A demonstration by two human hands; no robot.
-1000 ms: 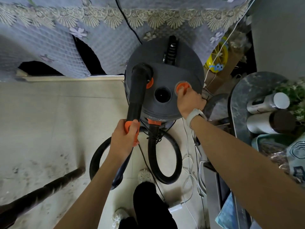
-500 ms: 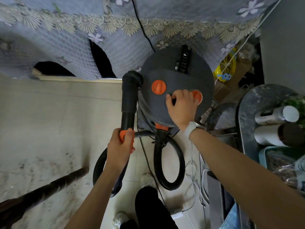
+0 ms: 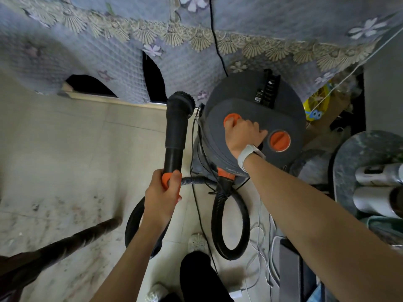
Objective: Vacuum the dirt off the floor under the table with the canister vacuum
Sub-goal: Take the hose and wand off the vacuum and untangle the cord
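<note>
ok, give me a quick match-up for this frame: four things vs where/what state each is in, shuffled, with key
1. left hand
2. right hand
3. vacuum hose
4. tablecloth

A. looped on the floor by the canister
B. hangs down, lace trim along it
C. on the left orange knob atop the canister
D. holds the wand at its orange collar

Pairs: 1-D, 2-C, 3-A, 4-B

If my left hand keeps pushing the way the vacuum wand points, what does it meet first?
Probably the hanging tablecloth. The left hand holds the wand, whose brush tip sits right at the cloth's lower edge; depth is unclear, so it might slip into the dark gap beneath.
</note>
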